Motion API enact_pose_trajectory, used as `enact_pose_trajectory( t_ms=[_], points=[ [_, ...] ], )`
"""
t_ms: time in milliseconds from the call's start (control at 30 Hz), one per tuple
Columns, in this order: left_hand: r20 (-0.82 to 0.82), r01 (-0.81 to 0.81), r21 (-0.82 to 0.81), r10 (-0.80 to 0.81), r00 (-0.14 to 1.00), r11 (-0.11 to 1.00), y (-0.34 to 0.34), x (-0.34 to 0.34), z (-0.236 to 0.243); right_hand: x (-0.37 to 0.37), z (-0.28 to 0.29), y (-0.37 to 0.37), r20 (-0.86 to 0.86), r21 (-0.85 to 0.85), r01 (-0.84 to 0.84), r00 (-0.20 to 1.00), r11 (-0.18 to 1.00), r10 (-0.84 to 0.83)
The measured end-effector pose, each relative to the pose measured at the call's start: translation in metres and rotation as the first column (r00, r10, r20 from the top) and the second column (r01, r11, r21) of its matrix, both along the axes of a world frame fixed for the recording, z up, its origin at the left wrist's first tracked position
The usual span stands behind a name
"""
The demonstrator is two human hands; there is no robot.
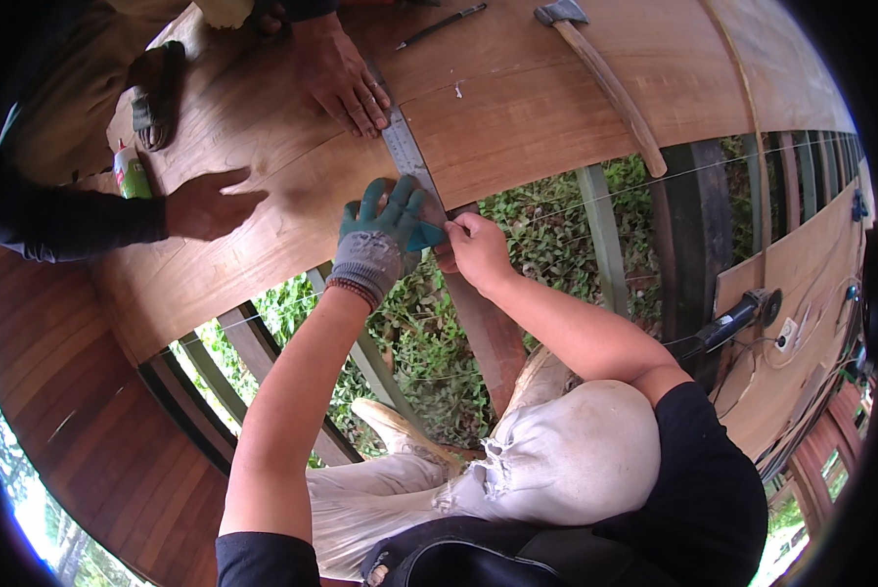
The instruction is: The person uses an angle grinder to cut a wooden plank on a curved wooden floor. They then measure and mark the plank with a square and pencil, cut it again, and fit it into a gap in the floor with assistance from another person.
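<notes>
A metal ruler (405,147) lies across a brown wooden sheet (517,127), reaching its near edge. My left hand (375,235), in a grey and green work glove, rests with fingers spread on the sheet and the ruler's near end. Beside it, my bare right hand (478,252) is pinched closed at the sheet's edge; what its fingertips hold is hidden. A teal piece (426,236) shows between my hands, and I cannot tell whether it is glove or tool. Another person's hand (343,90) presses on the ruler farther up; their other hand (214,203) is held open over the sheet.
A hatchet (610,86) and a dark pencil-like stick (442,26) lie on the sheet. At left stands a green and white bottle (131,171) near a sandalled foot (155,103). Joists (605,230) span gaps above plants. An angle grinder (737,321) and cords lie right.
</notes>
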State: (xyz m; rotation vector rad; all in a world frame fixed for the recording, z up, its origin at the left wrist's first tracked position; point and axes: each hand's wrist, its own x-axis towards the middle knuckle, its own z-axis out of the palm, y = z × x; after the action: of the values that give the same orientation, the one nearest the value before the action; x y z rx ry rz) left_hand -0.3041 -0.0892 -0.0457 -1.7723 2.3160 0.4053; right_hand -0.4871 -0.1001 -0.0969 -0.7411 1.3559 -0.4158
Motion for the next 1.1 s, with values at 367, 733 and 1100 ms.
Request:
enact_pose_trajectory(
  t_ms=[367, 733, 1100],
  points=[
    [0.140, -0.128, 0.109, 0.112, 0.984, 0.986, -0.009, -0.022, 0.001, -0.002, -0.001, -0.004, 0.009, -0.017, -0.082, 0.997, 0.997, 0.082],
    [0.177, -0.125, 0.101, 0.106, 0.978, 0.987, -0.016, -0.025, 0.005, -0.035, 0.035, -0.046, -0.384, -0.339, -0.462, 0.863, 0.819, 0.328],
    [0.067, -0.160, 0.017, 0.158, 0.985, 0.987, -0.011, -0.022, -0.003, 0.040, 0.000, -0.280, -0.854, -0.505, -0.849, 0.518, -0.153, -0.057]
  ],
)
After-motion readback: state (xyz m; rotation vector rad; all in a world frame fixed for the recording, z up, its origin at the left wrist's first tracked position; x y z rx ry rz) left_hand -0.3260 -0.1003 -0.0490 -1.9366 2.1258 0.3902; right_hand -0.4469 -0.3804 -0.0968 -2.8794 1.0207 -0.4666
